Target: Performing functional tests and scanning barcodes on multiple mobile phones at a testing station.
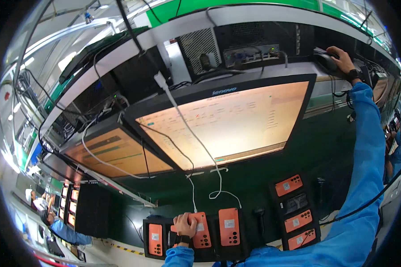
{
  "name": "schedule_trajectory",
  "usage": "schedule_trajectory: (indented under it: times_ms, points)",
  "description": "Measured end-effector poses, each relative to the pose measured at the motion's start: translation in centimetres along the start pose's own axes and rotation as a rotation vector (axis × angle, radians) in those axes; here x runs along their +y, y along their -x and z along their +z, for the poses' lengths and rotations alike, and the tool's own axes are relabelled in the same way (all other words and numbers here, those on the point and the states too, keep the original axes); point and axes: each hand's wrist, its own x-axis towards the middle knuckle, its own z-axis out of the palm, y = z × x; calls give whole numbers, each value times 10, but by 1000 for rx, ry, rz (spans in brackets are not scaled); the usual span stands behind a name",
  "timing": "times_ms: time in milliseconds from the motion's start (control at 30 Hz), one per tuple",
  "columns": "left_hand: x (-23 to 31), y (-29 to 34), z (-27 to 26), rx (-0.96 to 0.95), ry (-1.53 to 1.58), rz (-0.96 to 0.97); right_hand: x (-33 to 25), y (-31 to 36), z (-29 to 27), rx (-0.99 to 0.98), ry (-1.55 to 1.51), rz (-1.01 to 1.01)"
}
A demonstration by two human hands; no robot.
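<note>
My left hand [185,225] is at the front of the bench with its fingers curled over the left edge of an orange phone [202,231]. A white cable [194,198] runs down to the top of that phone. Beneath lies a black tray [165,220], which also holds an orange phone [155,239] at its left end and another orange phone [229,227] on the right. Part of one more orange phone shows beside my hand, mostly covered. Up on the shelf at the far right, my right hand [341,62] is closed over a black computer mouse [326,61].
A large lit monitor [227,122] leans over the bench, with a second monitor [116,153] to its left. Another black tray [294,207] with several orange phones lies at the right. A black handheld device [259,218] stands between the trays. Cables hang from the shelf [294,66]. A co-worker's blue sleeve [69,232] shows far left.
</note>
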Motion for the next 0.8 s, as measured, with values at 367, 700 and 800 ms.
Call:
schedule_trajectory:
  times_ms: [367, 700, 800]
  points:
    - [11, -1, -9, -21, 53, -5, 9, -2, -3, -14, -23, 9]
    - [13, -2, -8, 57, 8, 33, 20, -2, -2, -9, 46, 8]
    - [11, -3, -7, 30, 11, 39, 26, -4, -2, -22, 14, 14]
